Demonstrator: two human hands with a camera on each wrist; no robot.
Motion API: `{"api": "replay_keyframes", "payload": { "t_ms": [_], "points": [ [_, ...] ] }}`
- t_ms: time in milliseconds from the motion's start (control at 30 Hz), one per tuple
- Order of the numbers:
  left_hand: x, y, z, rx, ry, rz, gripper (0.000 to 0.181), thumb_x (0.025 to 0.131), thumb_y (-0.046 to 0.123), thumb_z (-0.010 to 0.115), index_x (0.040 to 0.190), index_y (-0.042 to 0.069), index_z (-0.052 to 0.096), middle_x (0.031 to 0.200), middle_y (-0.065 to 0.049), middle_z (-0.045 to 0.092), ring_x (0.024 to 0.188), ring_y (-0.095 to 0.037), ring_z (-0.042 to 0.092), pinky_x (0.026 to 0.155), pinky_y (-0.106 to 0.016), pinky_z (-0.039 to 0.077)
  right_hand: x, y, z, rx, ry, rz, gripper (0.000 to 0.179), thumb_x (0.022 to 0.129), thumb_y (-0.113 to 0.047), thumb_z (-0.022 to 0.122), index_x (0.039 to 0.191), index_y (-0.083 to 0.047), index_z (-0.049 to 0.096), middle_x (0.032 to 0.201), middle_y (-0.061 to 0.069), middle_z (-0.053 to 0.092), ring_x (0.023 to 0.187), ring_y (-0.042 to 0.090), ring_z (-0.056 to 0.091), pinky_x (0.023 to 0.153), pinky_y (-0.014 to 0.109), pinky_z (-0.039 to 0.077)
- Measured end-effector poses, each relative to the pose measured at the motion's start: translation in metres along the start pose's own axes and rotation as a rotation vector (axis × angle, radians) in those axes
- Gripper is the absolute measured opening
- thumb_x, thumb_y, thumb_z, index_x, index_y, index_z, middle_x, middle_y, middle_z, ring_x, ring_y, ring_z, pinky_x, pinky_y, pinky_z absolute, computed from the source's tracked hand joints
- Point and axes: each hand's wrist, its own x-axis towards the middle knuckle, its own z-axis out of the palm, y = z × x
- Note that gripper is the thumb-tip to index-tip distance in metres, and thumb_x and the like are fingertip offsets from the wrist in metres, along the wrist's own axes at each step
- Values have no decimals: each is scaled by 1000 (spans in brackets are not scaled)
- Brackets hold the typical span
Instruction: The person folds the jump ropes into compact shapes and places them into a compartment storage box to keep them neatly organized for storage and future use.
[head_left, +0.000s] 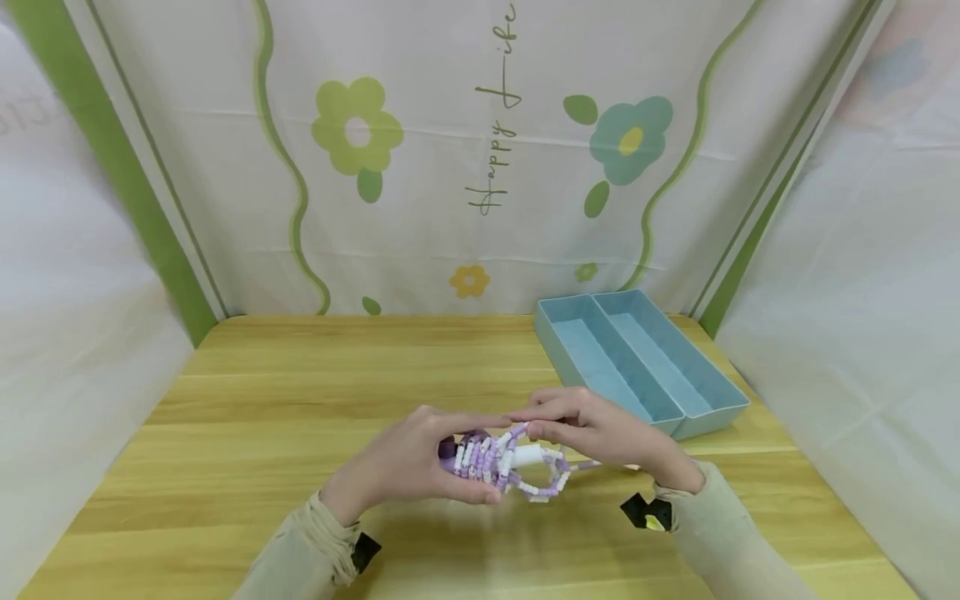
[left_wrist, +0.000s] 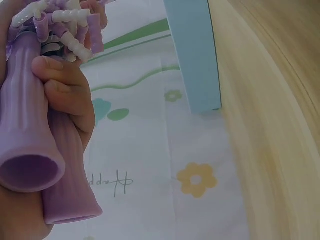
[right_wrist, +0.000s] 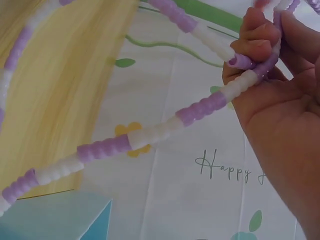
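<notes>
A beaded jump rope [head_left: 486,457] in purple and white is bundled between the two hands, above the table's front half. My left hand [head_left: 408,460] grips its two purple handles side by side; their flared hollow ends show in the left wrist view, the nearer handle [left_wrist: 22,110] overlapping the other handle [left_wrist: 75,175]. Strands are gathered against the handles' far ends. My right hand [head_left: 600,427] holds a strand between curled fingers and thumb, close to the left fingertips. From it, loose beaded rope [right_wrist: 155,134] trails away in the right wrist view.
A light blue tray [head_left: 712,423] with two long compartments stands at the table's back right, just beyond the right hand. The wooden table [head_left: 300,375] is bordered by white printed cloth [head_left: 435,242] at the back and both sides.
</notes>
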Motion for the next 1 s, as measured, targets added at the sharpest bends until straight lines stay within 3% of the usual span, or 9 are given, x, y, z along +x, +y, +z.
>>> {"api": "replay_keyframes", "payload": {
  "t_ms": [67,167,300,467,600,700,867,1000],
  "points": [
    [-2,0,1,1,21,16,69,81,47,79,141,24,55,107,11,68,69,0,58,56,-18,50,1,1,-1,21,1,-10,32,100,1,53,127,-11,68,91,-5,61,69,10,50,59,26,46],
    [-4,1,2,2,40,34,70,83,45,78,145,26,52,117,10,66,72,-1,58,58,-18,49,2,4,-1,62,2,5,26,100,0,54,100,-17,74,76,-5,55,64,10,46,57,25,43],
    [-7,3,5,-34,55,44,67,85,41,78,144,25,52,125,9,63,80,-4,60,64,-21,51,2,6,0,108,-3,47,30,101,-5,55,77,-22,63,68,-3,47,62,10,44,56,25,42],
    [-11,4,10,-121,81,47,66,86,35,78,145,21,51,131,7,60,90,-9,63,72,-26,53,0,7,0,107,-4,39,25,101,-3,54,99,-19,73,74,-4,52,63,11,45,56,26,43],
    [-15,2,15,-173,117,26,67,87,29,78,146,19,50,126,3,63,87,-10,63,69,-27,54,-3,12,1,141,-12,35,30,101,1,51,119,-12,71,92,-1,63,76,14,54,65,28,49],
    [-16,-1,20,-220,151,-11,65,86,24,79,145,20,51,119,1,65,83,-11,63,64,-28,54,-5,15,3,194,-21,38,32,102,3,48,124,-9,68,106,4,65,87,20,57,73,31,51],
    [-16,-2,27,-309,210,-94,64,86,19,79,144,19,52,109,-1,67,74,-14,61,54,-30,54,-7,18,8,257,13,67,29,102,1,47,117,-11,70,100,8,63,83,28,55,71,33,52],
    [-16,2,24,-391,264,-265,62,89,21,76,145,29,51,100,-5,66,67,-17,59,48,-32,52,-9,19,15,291,75,123,25,103,1,47,102,-10,70,85,7,63,68,22,55,58,33,51]
  ]
}}
